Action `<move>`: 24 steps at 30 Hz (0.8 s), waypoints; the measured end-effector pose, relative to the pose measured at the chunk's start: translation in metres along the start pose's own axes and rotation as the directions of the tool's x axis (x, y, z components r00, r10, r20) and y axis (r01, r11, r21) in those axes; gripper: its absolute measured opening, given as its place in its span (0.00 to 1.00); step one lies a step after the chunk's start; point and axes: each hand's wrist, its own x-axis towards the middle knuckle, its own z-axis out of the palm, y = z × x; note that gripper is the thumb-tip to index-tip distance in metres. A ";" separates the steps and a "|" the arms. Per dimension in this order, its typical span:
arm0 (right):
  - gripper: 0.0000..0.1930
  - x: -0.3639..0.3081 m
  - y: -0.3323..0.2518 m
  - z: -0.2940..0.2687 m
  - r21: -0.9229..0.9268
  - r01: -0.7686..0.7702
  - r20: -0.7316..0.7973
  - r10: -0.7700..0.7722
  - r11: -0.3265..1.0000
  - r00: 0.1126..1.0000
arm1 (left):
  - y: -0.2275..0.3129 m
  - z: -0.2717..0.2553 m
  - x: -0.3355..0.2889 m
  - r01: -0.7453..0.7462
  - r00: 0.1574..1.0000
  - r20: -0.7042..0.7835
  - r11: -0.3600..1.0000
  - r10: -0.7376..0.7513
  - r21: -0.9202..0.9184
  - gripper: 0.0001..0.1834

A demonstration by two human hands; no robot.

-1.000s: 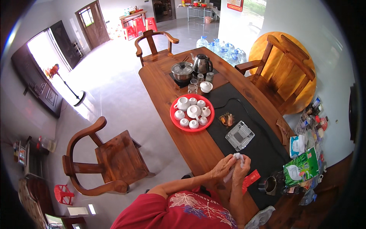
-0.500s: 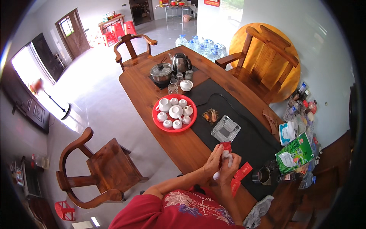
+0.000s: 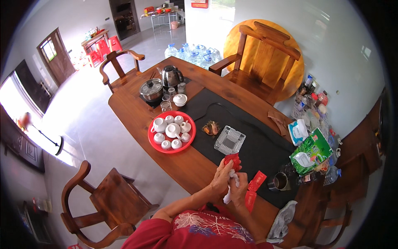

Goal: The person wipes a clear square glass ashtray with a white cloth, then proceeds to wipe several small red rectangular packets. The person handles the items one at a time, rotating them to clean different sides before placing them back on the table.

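While a long wooden table (image 3: 139, 114) takes up the middle of the room, one wooden chair (image 3: 259, 74) stands beyond its far edge and another wooden chair (image 3: 122, 197) stands apart from its near edge. A black mat (image 3: 265, 153) runs along the table toward the right end. Left of the mat, by the near edge, a round red tray (image 3: 156, 144) bears white cups and teapots. A green bag (image 3: 311, 151) lies at the right end, while a lidded pot (image 3: 151, 89) and a kettle (image 3: 172, 77) stand side by side toward the left end. A square, clear glass dish (image 3: 230, 140) with ridged sides sits on the mat, just past the hands.

Over the near edge, the left hand (image 3: 221, 178) is curled narrow, its fingers gripping a small packet. Close against it, the right hand (image 3: 239, 191) is drawn in, pinching something white. Just right of the hands lie some flat red slips (image 3: 257, 181) near the near edge.

The red packet (image 3: 233, 159) is up in the air at the left fingertips, close to the glass dish in this view: bright red and crinkled, its lower part covered by fingers. Below it, the white wad (image 3: 234, 177) looks soft and crumpled; whether paper or cloth, I cannot tell.
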 end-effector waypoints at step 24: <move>0.11 0.038 -0.006 -0.013 -0.250 0.113 -0.302 -0.188 0.962 0.935 | -0.017 0.000 -0.005 -0.030 0.985 0.167 0.890 -0.052 0.454 0.20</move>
